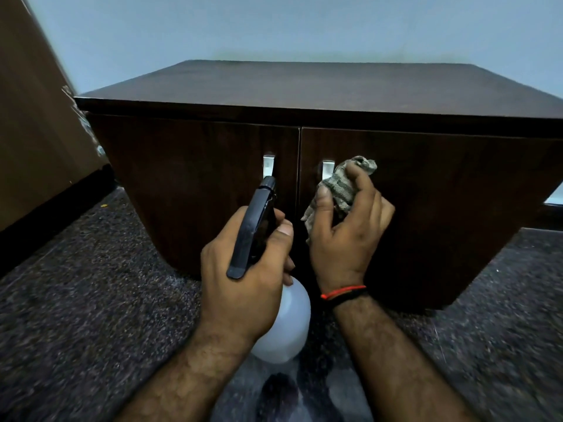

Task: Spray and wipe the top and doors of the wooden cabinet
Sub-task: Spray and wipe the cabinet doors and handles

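From the head camera, the wooden cabinet (pixel 304 95) stands low on a dark speckled carpet (pixel 91 284), close against a pale blue-grey wall (pixel 274 25). Its top is a flat, dark brown slab with a faint grain and a slightly overhanging front edge; below it two doors meet at a narrow vertical seam, both closed. The left door (pixel 189 184) and right door (pixel 457 208) are a darker, redder brown than the top, and each carries a short silvery handle beside the seam: the left handle (pixel 268 164) and the right handle (pixel 326 169).

The left hand (pixel 243 284) grips a spray bottle (pixel 286 324) by its neck, fingers curled round it, the thumb lying along the side. The bottle has a black trigger head whose nozzle points at the left door near its handle, and a translucent white body (its lower part is blurred, so any liquid level is hard to judge).

The right hand (pixel 344 236) holds a bunched, mottled grey-beige cloth (pixel 338 187), fingers closed round it, pressing it to the right door just beside that door's handle. Red and black threads (pixel 344 292) circle the right wrist.

A lighter brown panel (pixel 36 117) leans at far left.
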Demonstrator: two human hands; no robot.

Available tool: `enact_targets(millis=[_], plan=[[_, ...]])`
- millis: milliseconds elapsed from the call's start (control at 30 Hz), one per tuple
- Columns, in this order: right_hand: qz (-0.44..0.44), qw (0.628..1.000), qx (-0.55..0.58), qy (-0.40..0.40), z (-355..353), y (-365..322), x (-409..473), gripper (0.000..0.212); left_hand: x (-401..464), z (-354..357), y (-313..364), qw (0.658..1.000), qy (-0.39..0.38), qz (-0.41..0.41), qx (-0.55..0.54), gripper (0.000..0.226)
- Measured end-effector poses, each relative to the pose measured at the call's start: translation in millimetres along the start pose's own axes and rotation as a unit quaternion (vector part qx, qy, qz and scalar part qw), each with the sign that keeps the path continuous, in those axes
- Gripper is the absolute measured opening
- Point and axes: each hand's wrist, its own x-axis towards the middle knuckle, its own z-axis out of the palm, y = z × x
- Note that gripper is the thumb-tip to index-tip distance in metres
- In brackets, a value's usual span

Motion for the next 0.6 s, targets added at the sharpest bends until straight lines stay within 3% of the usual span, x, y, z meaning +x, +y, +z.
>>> enact_targets(millis=[133,367,600], plan=[[0.057,0.998,0.011,0.014,6.3,-10.8,-7.4,0.037,-0.2,-1.7,-0.6,1.000,0.005,-0.001,0.006,0.014],[-0.034,0.993,-0.116,-0.007,8.8,-10.0,12.0,0.031,-1.0,-1.0,0.7,1.000,0.004,0.005,-0.005,0.013],[-0.047,0.995,-0.084,0.017,16.7,-5.6,10.9,0.033,-3.9,-3.3,0.2,1.000,0.000,0.007,-0.004,0.014]])
